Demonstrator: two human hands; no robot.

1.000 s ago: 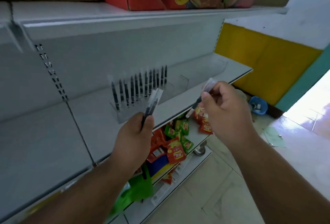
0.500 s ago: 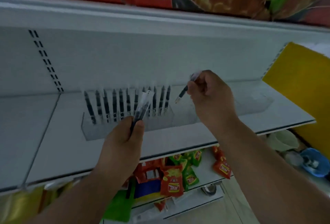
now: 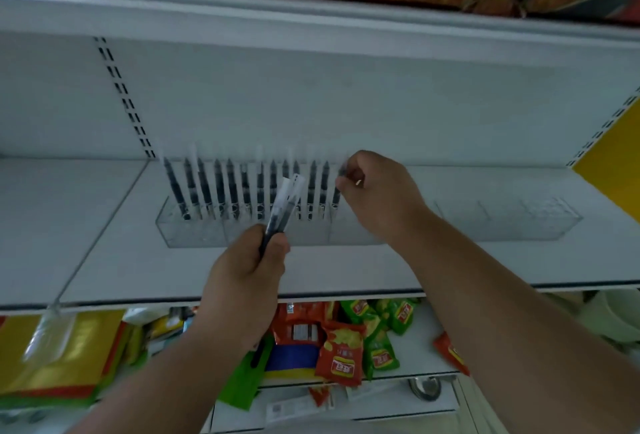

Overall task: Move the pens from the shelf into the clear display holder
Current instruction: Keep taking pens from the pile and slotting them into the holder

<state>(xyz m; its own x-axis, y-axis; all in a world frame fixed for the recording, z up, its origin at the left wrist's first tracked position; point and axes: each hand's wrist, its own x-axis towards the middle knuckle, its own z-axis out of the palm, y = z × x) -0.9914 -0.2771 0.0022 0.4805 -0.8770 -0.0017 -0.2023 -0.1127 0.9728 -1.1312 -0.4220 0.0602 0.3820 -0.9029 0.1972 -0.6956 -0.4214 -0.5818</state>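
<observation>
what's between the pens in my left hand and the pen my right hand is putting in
In the head view, two standing pens in the clear holder separate the left hand's spare pens from the right hand's pen.

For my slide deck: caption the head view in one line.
Right hand slots a black pen into the clear plastic display holder while left hand holds spare black pens.
</observation>
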